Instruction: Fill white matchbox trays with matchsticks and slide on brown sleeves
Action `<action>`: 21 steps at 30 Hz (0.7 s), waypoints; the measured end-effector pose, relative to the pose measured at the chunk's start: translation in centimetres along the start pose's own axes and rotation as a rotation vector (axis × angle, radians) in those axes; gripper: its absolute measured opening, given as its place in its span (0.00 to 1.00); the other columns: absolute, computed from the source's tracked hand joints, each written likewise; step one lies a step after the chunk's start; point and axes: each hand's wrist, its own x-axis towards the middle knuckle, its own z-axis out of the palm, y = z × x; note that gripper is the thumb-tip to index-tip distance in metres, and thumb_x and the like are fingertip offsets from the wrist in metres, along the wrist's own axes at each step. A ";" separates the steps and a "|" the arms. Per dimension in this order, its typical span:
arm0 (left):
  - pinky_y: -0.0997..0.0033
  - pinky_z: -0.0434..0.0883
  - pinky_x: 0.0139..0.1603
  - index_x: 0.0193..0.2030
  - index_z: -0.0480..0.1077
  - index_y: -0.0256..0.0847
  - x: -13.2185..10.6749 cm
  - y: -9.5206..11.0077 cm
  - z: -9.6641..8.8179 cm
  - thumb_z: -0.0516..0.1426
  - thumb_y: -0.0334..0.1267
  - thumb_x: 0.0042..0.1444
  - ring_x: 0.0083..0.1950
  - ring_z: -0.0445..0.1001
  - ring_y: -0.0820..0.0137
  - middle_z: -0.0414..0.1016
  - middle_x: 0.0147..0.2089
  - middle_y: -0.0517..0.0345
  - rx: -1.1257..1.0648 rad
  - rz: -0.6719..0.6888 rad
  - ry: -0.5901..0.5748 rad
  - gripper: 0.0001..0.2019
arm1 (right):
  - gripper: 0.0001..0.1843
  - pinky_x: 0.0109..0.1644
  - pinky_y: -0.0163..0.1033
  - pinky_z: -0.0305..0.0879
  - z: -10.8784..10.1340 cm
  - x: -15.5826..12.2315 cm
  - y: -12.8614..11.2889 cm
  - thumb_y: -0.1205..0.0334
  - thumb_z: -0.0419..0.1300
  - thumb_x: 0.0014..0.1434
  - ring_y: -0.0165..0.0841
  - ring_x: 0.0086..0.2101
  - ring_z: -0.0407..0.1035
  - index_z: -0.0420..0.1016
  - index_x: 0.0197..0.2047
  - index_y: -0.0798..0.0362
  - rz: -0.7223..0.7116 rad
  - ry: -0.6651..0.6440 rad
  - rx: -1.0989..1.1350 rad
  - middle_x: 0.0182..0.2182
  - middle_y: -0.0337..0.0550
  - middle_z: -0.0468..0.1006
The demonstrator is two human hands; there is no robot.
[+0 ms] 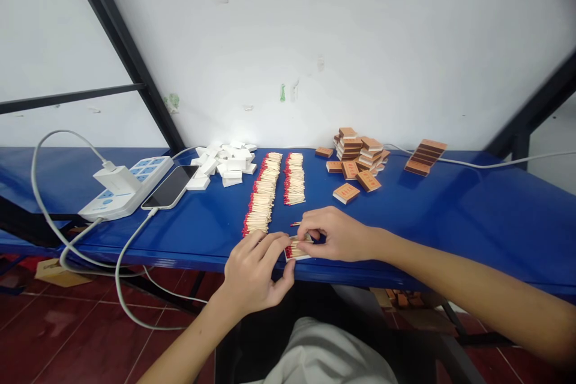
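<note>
At the front edge of the table, a small white matchbox tray (297, 257) lies filled with red-tipped matches. My left hand (257, 270) grips the tray's left end, with the thumb at the near side and the fingers at the far side. My right hand (333, 235) is closed in a pinch on the matches in the tray; its fingertips partly cover them. One loose match (295, 224) lies just beyond my right fingers. Behind the tray are a long row of matches (264, 192) and a shorter row of matches (294, 179), red heads to the left.
White empty trays (229, 162) are heaped at the back left. Orange matchboxes (350, 150) are piled at the back right, beside a stack of flat sleeves (425, 157). A phone (171, 187) and a power strip (121, 192) with cables occupy the left of the blue table (463, 222).
</note>
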 end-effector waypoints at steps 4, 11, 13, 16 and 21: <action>0.60 0.73 0.41 0.49 0.69 0.40 -0.1 0.1 -0.1 0.60 0.33 0.55 0.41 0.74 0.61 0.80 0.46 0.54 -0.008 0.001 -0.005 0.14 | 0.06 0.31 0.32 0.56 -0.2 -0.1 -0.2 0.63 0.61 0.61 0.26 0.26 0.62 0.76 0.33 0.55 -0.020 -0.022 0.003 0.25 0.35 0.69; 0.60 0.73 0.42 0.50 0.70 0.40 0.0 0.0 -0.1 0.60 0.32 0.55 0.42 0.75 0.61 0.80 0.47 0.53 -0.009 0.009 -0.005 0.14 | 0.04 0.31 0.32 0.56 -0.3 -0.1 -0.2 0.67 0.59 0.58 0.26 0.25 0.60 0.76 0.34 0.55 -0.030 -0.028 0.019 0.25 0.35 0.68; 0.60 0.73 0.42 0.50 0.71 0.40 0.0 0.0 -0.1 0.60 0.33 0.55 0.42 0.75 0.61 0.80 0.47 0.53 -0.004 0.011 -0.003 0.15 | 0.03 0.31 0.32 0.55 -0.3 -0.1 -0.1 0.68 0.60 0.57 0.26 0.25 0.59 0.75 0.33 0.54 -0.023 -0.003 0.010 0.24 0.34 0.65; 0.60 0.73 0.41 0.49 0.71 0.41 -0.1 0.1 0.0 0.60 0.33 0.55 0.42 0.75 0.61 0.80 0.47 0.53 -0.002 0.007 0.002 0.14 | 0.03 0.31 0.33 0.54 -0.2 -0.1 0.1 0.68 0.59 0.57 0.25 0.25 0.57 0.74 0.32 0.54 -0.024 0.014 0.001 0.24 0.33 0.63; 0.60 0.73 0.41 0.47 0.71 0.41 -0.2 0.1 0.0 0.59 0.33 0.55 0.41 0.76 0.61 0.80 0.47 0.53 -0.003 0.007 -0.012 0.12 | 0.04 0.31 0.33 0.54 -0.2 0.0 0.4 0.70 0.59 0.57 0.26 0.25 0.58 0.73 0.32 0.54 -0.019 -0.011 0.007 0.24 0.33 0.64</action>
